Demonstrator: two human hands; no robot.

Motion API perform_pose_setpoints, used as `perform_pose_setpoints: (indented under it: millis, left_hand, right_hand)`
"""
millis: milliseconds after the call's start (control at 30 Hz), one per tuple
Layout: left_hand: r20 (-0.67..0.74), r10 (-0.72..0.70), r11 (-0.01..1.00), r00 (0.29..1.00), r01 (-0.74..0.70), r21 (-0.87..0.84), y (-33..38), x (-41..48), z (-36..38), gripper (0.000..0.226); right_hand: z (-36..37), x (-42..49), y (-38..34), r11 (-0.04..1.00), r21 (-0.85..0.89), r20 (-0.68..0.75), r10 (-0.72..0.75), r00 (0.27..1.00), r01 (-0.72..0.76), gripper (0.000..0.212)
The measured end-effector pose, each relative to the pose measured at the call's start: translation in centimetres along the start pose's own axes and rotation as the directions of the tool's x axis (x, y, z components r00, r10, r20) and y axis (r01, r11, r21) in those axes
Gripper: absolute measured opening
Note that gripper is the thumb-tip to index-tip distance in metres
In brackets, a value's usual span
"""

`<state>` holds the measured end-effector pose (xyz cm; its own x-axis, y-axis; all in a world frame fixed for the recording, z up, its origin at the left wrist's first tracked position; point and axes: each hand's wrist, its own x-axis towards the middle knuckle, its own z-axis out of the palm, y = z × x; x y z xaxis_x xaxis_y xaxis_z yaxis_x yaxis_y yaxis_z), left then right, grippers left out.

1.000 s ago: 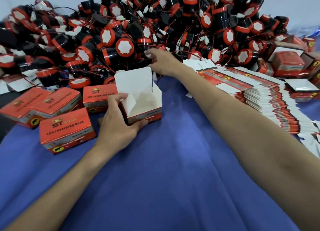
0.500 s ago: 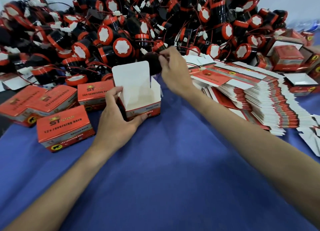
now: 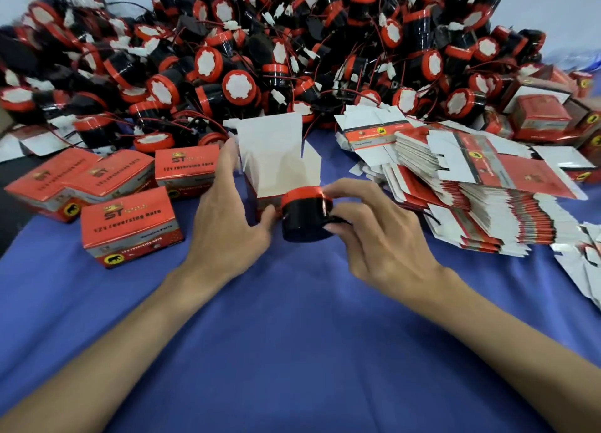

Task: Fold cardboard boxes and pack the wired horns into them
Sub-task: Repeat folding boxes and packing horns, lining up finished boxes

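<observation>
From the head camera, the right hand (image 3: 383, 237) has its fingers curled round one horn (image 3: 305, 221). The horn is black with a shiny red band. It sits low over the blue cloth (image 3: 292, 335), right in front of the open box (image 3: 276, 159) and touching its front. The left hand (image 3: 224, 231) rests its straight fingers flat against the left side of that box. Its thumb is down by the front corner, next to the horn. It is not clenched.

The horn looks like hard plastic. I think it is stiff, smooth and a bit slippery, and light enough for one hand. The round sides are a good place to hold it, as the right hand does. I cannot make out its wire, but a loose wire could catch on the box edge. The box is thin card. I think it is very light, bends easily and would slide if no hand held it.

Now the count:
- One horn is in a hand.
- One box stands open, with its white lid flap up.
- Four shut boxes (image 3: 130, 227) sit on the left, and a few more on the far right are too blurry to count.
- The pile of horns (image 3: 260, 58) behind has far too many to count.
- So does the stack of flat boxes (image 3: 471, 205) on the right.
</observation>
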<state>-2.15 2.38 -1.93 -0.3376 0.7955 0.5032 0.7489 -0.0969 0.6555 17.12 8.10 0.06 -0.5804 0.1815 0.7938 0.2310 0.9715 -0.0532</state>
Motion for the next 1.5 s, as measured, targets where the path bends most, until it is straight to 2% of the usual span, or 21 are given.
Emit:
perform_pose_setpoints:
  millis: [100, 167, 267, 333, 433, 533, 600, 700, 767, 833, 900, 1033, 1133, 1233, 1300, 1400, 1500]
  left_hand:
    - [-0.158, 0.277, 0.961, 0.948, -0.277, 0.024, 1.1, -0.6, -0.5, 0.058]
    - [-0.135, 0.318, 0.948, 0.939, -0.314, 0.051, 2.1, -1.3, -0.2, 0.046]
    - [0.040, 0.121, 0.993, 0.992, -0.121, -0.012, 3.6, -2.2, 0.7, 0.057]
    - [0.085, 0.006, 0.999, 0.996, -0.002, -0.045, 3.7, -2.1, 1.0, 0.067]
    - [0.141, -0.080, 0.988, 0.987, 0.097, -0.123, 3.2, -1.6, 0.8, 0.055]
    - [0.306, -0.079, 0.912, 0.949, 0.193, -0.363, 3.2, -1.6, 0.6, 0.038]
    - [0.328, -0.091, 0.822, 0.940, 0.256, -0.508, 3.2, -1.5, 0.7, 0.034]
    - [0.271, -0.158, 0.746, 0.949, 0.295, -0.598, 2.9, -1.2, 0.7, 0.059]
    - [0.221, -0.185, 0.751, 0.958, 0.283, -0.597, 2.6, -1.1, 0.4, 0.063]
    - [0.214, -0.173, 0.725, 0.961, 0.271, -0.633, 2.5, -0.9, 0.2, 0.056]
    - [0.240, -0.142, 0.671, 0.960, 0.272, -0.690, 2.2, -0.7, 0.1, 0.050]
    - [0.358, -0.058, 0.587, 0.932, 0.322, -0.743, 1.9, -0.8, -0.2, 0.059]
    - [0.471, 0.008, 0.619, 0.882, 0.365, -0.695, 1.9, -0.9, -0.4, 0.063]
    - [0.534, 0.059, 0.657, 0.843, 0.370, -0.656, 2.3, -1.0, -0.5, 0.063]
    - [0.554, 0.094, 0.692, 0.827, 0.346, -0.634, 2.6, -1.1, -0.7, 0.065]
    - [0.576, 0.157, 0.778, 0.802, 0.259, -0.572, 2.8, -1.3, -0.6, 0.057]
    - [0.561, 0.231, 0.887, 0.795, 0.064, -0.457, 2.9, -1.7, -0.1, 0.063]
  right_hand:
    - [0.1, 0.1, -0.5, 0.999, -0.046, 0.054, 0.028, 0.998, -0.026, 0.007]
    - [0.1, 0.2, -0.7, 0.995, -0.094, 0.076, 0.050, 0.996, -0.043, 0.007]
    - [0.1, 0.2, -0.8, 0.988, -0.144, 0.063, 0.055, 0.996, -0.045, 0.011]
    - [0.4, 0.0, -0.8, 0.989, -0.149, 0.023, 0.010, 1.000, -0.006, 0.016]
    - [0.9, -0.4, -1.2, 0.996, -0.073, -0.020, -0.054, 0.998, 0.053, 0.022]
    - [1.2, -0.6, -1.1, 0.998, 0.005, -0.017, -0.059, 0.998, 0.059, 0.022]
    - [1.0, -0.6, -0.5, 0.987, 0.160, -0.025, 0.000, 1.000, 0.005, 0.020]
    - [0.4, -0.7, 0.8, 0.939, 0.332, -0.053, 0.111, 0.992, -0.087, 0.012]
    - [0.2, -0.8, 2.1, 0.939, 0.323, -0.078, 0.148, 0.986, -0.116, 0.012]
    - [-0.1, -0.7, 3.4, 0.961, 0.233, -0.096, 0.172, 0.980, -0.146, 0.022]
    - [-0.4, -0.7, 4.5, 0.975, 0.146, -0.104, 0.185, 0.977, -0.169, 0.036]
    - [-0.4, -0.9, 5.0, 0.973, 0.126, -0.091, 0.205, 0.974, -0.193, 0.042]
    - [-0.4, -1.0, 4.8, 0.974, 0.127, -0.034, 0.191, 0.981, -0.185, 0.041]
    - [-0.5, -0.8, 4.4, 0.981, 0.033, -0.038, 0.193, 0.981, -0.192, 0.022]
    - [-0.5, -0.6, 4.0, 0.985, -0.030, -0.052, 0.171, 0.984, -0.172, 0.017]
    - [-0.4, -0.7, 3.5, 0.987, 0.096, 0.100, 0.117, 0.988, -0.127, 0.028]
    - [-0.5, -0.8, 2.8, 0.946, 0.264, 0.282, 0.110, 0.953, -0.188, 0.048]
